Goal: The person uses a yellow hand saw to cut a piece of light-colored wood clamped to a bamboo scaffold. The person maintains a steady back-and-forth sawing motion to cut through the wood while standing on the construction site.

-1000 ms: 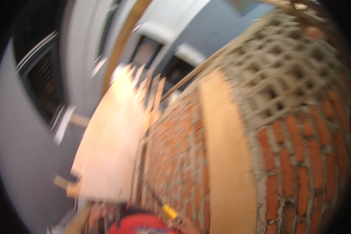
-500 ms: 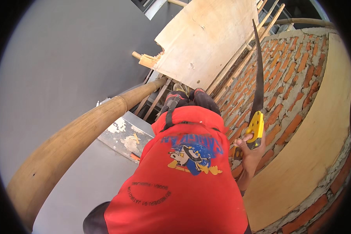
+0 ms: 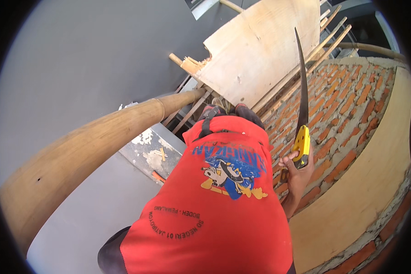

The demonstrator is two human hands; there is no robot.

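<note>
My right hand [image 3: 298, 172] is closed round the handle of a hand saw [image 3: 303, 102], to the right of my red shirt [image 3: 214, 201]. The handle is yellow and black. Its long, dark, curved blade points up and away from me, in front of the brick wall [image 3: 329, 137]. Of my left arm only a dark sleeve [image 3: 112, 251] shows at the lower left; the left hand itself is out of sight.
A thick bamboo pole [image 3: 96, 132] slants along my left. Ahead lies a plywood sheet [image 3: 265, 50] with a broken corner, on several wooden poles [image 3: 338, 39]. A smooth grey wall [image 3: 100, 50] rises at left. Plaster-spotted board [image 3: 153, 153] sits below the bamboo. More plywood [image 3: 351, 205] lines the brickwork.
The view has shifted, so the plywood, bamboo and bricks appear lower and further right. My right hand keeps its hold on the saw, which stays nearly in the same place.
</note>
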